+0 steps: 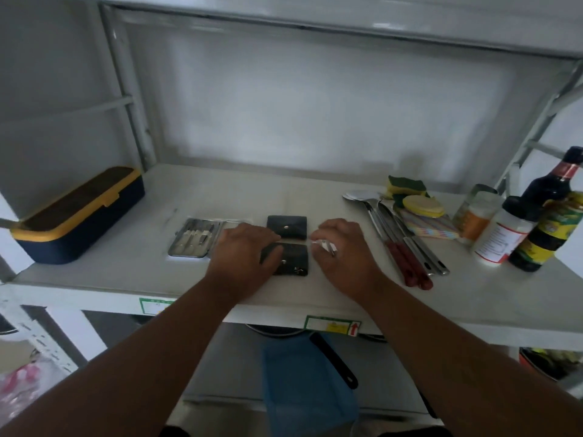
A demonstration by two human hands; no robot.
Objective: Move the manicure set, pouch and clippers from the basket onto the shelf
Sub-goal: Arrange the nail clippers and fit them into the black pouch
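Shelf [126, 279] | open manicure set [195, 237] at 9 o'clock of left hand [243, 257], flat on near pouch [291, 258] | right hand [342, 250] at 3 o'clock pinches clippers [325, 245] | second pouch [287, 227] at 12 o'clock

We are resting our left hand [244, 252] on a pouch [291, 258] and gripping clippers [326, 246] in our right hand [342, 250] over the shelf [126, 279].
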